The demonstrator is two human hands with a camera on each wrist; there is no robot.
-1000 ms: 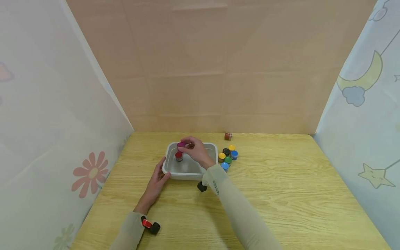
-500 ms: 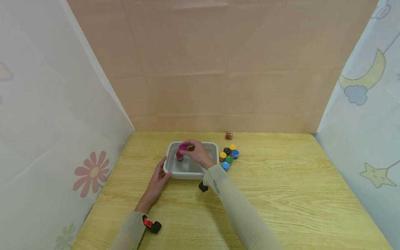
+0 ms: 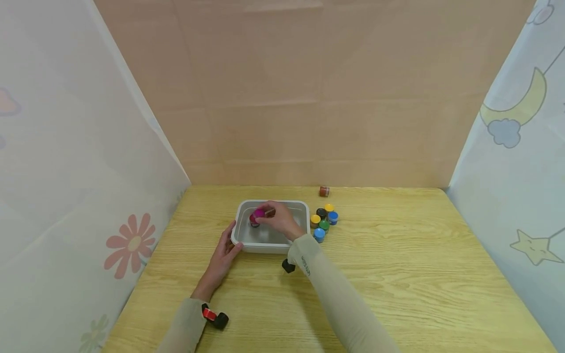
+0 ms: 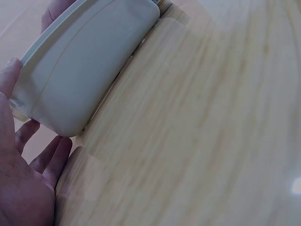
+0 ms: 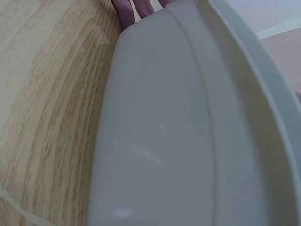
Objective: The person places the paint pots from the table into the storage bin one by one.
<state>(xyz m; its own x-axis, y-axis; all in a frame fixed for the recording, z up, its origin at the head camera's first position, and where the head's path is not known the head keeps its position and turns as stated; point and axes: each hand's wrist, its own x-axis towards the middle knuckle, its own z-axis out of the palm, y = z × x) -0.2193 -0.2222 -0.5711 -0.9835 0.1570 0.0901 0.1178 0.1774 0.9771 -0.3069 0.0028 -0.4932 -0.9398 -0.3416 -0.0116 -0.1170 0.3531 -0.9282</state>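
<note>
Upon a wood-grain worktop (image 3: 397, 264), the right hand's (image 3: 279, 218) fingers pinched a magenta pot (image 3: 259, 214) in or just above a white tub (image 3: 265, 249), beside a red pot (image 3: 253, 221). The left hand (image 3: 222, 256) held the tub's near left corner; six pots (image 3: 324, 224) clustered rightward.

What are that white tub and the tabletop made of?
The white tub looks like smooth, faintly glossy plastic: molded rim, rounded corners, soft highlights. The tabletop shows wood grain with a slight sheen, perhaps real wood, perhaps printed laminate.
</note>
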